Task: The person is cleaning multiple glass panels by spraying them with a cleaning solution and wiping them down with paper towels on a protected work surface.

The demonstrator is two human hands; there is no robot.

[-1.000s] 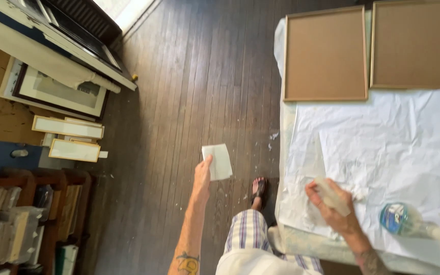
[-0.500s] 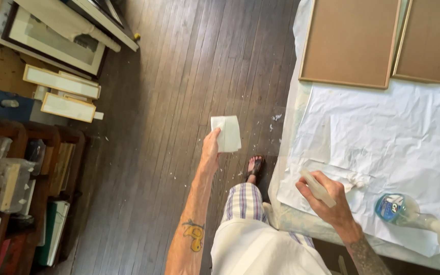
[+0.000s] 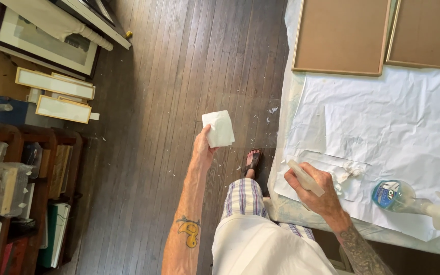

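One folded white cloth (image 3: 218, 129) is pinched in the left hand (image 3: 203, 147), out over the wooden floor (image 3: 179, 76). One pale, flat tool (image 3: 305, 178) is gripped in the right hand (image 3: 318, 189) at the edge of the paper-covered surface (image 3: 408, 117). One spray bottle (image 3: 413, 199) lies there, and two brown boards (image 3: 340, 34) are seen further back.

Two brown boards (image 3: 340, 35), one spray bottle (image 3: 401, 196), two small cream frames (image 3: 54, 83).
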